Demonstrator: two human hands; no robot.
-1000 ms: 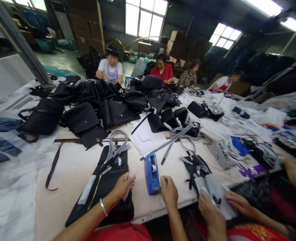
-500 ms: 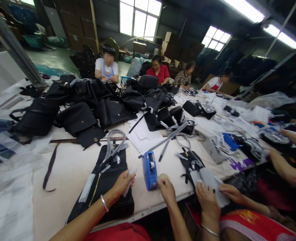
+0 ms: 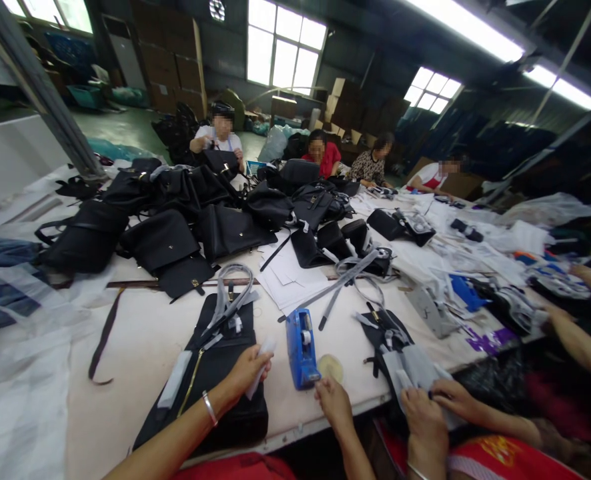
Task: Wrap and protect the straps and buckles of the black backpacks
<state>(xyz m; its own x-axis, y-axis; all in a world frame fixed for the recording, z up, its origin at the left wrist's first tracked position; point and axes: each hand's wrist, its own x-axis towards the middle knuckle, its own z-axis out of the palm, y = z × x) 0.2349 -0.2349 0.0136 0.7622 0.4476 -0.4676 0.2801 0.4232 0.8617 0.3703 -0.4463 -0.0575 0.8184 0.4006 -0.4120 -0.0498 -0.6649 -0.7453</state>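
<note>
My left hand (image 3: 248, 373), with a silver bangle at the wrist, grips a folded strip of whitish wrapping (image 3: 261, 367) above a black bag (image 3: 225, 373). That bag lies on the table with a gold zipper and a grey-wrapped handle (image 3: 233, 293). Just right of it stands a blue tape dispenser (image 3: 301, 353). My right hand (image 3: 333, 400) is beside the dispenser's near end, thumb and fingers pinched together; whatever is between them is too small to make out. A pale round roll (image 3: 330, 368) lies right behind that hand.
Black bags (image 3: 160, 240) are heaped across the table's far side, with white paper sheets (image 3: 288, 277) in front. At right, a co-worker's hands (image 3: 425, 407) handle another wrapped bag. Several people sit opposite. The table's edge (image 3: 315, 427) runs close to me.
My right hand has moved slightly down from the dispenser's end, uncovering more of the pale roll. My left hand keeps the strip. Across the table, a person now holds up a black bag.
</note>
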